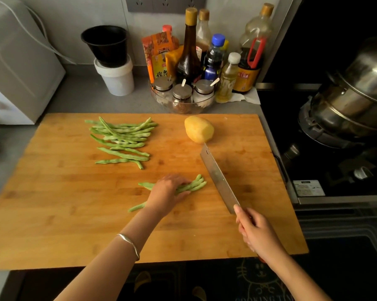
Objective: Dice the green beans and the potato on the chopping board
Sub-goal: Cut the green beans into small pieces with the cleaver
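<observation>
One head view takes in the whole job. No cut pieces show anywhere on the chopping board [74, 213], so by my judgement the dicing has not begun. Most of the green beans [122, 137] lie whole in a loose pile toward the board's far left. The potato [198, 129], peeled and whole, sits near the far edge, right of the pile and apart from it. A small bundle [194, 184] of a few beans lies at the front middle, well apart from the pile. The left hand [164, 192] rests on it, fingers together and laid flat across the beans, whose tips stick out to the right. The right hand [255, 232] has its fingers curled round the handle of a cleaver [218, 178], forefinger stretched toward the blade. The blade stands just right of the bean tips; whether it touches the board I cannot tell. Every bean and the potato are left to do.
</observation>
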Available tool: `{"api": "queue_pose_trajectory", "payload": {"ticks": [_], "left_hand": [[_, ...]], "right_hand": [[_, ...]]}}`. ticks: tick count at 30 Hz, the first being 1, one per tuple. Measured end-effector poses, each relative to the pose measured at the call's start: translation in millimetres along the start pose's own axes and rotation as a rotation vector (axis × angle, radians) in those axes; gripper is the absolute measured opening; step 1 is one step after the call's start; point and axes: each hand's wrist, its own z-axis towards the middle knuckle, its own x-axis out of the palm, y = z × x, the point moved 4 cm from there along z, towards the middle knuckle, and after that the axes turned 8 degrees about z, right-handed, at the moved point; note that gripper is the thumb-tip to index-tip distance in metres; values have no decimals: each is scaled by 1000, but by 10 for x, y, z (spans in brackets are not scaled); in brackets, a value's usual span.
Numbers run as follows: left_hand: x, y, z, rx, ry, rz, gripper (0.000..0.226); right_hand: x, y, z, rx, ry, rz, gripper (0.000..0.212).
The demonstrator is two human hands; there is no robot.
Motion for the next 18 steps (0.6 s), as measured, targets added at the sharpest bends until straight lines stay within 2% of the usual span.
{"api": "queue_pose_trajectory", "payload": {"ticks": [7,13,15,18], "left_hand": [[-155,86,85,50,44,-175,34],[-171,45,101,127,212,-81,35],[-264,37,119,182,138,-54,34],[-419,34,217,289,-89,96,33]], "right_hand": [[-58,3,-13,-14,-7,13,48],[-85,14,8,-17,-13,33,47],[-90,21,14,-21,-12,30,46],[-89,27,24,-35,-16,30,49]]}}
